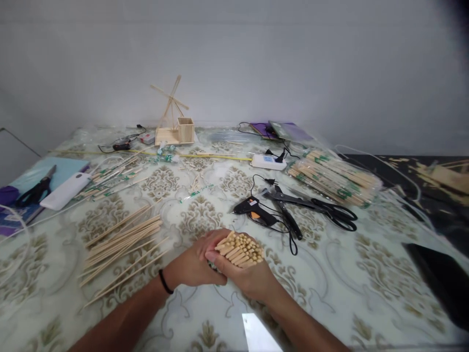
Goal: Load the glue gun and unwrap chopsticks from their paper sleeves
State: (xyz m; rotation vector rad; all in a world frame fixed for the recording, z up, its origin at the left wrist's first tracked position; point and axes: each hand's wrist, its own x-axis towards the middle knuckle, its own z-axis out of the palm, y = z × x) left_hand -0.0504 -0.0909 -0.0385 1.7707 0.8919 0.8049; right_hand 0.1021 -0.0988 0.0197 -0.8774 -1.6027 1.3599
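A thick bundle of wooden sticks (240,250) stands upright near the table's front, its cut ends facing up at me. Wrapped round it from the right is my right hand (252,278), closed. My left hand (194,261), with a black band at the wrist, presses against the bundle's left side, its fingers closed round it and partly over the other hand. The lower part of the bundle is hidden by the hands. Loose thin sticks (120,244) lie on the patterned tablecloth to the left of my hands.
Beyond my hands are a glue gun (252,206), black scissors (330,211) and a power strip (269,162). Wrapped stick packs (333,178) lie right. A stick windmill model (176,134) stands at the back. At left is a white device (66,190); a black tablet-like object (439,281) lies front right.
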